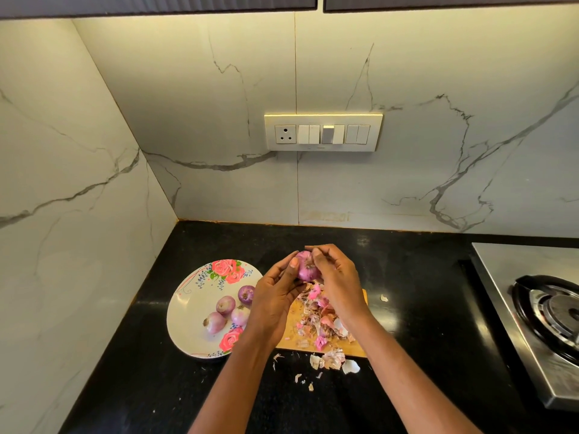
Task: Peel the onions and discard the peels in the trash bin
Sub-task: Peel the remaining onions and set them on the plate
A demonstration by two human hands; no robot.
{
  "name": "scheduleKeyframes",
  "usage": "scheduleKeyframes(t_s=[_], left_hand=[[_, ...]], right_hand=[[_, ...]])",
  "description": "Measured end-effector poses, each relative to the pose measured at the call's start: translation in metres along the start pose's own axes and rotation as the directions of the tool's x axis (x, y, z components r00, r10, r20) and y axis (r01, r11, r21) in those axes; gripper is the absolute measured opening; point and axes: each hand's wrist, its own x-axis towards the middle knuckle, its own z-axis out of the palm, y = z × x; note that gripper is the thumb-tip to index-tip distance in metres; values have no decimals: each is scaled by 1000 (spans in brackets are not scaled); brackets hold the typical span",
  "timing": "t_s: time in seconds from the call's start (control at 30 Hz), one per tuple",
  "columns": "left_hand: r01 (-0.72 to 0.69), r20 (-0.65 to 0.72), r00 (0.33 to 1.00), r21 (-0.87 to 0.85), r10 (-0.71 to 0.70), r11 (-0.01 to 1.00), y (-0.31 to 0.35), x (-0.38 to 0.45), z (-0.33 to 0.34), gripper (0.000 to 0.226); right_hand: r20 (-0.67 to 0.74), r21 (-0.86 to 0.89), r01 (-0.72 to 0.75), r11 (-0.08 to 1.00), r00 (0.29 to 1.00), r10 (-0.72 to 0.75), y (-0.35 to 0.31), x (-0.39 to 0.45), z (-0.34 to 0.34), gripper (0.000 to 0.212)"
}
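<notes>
We see a home kitchen, black stone table [423, 308] under our hands [308, 289], gas stove [545, 308] to their right, marble-look wall with switchboard [322, 132] beyond them, cabinets [156, 3] overhead

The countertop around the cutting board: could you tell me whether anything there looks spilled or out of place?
Yes. Loose peel scraps have spilled off the wooden cutting board onto the black countertop at its near edge, and one stray flake lies to the board's right. No trash bin is in view.

Plate [188, 311] left of cutting board [293, 335]; stove [532, 308] right.
</notes>
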Motion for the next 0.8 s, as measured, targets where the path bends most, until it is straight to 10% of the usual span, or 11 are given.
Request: scheduleKeyframes(t_s=[0.3,0.8], left_hand=[[-29,87,996,-15,30,999,2,0,-7,43],[-78,106,992,141,64,987,13,5,-7,48]], right_hand=[[291,-327,129,936,956,-30,-11,8,-15,46],[269,-463,579,671,813,-516,-9,11,-41,35]])
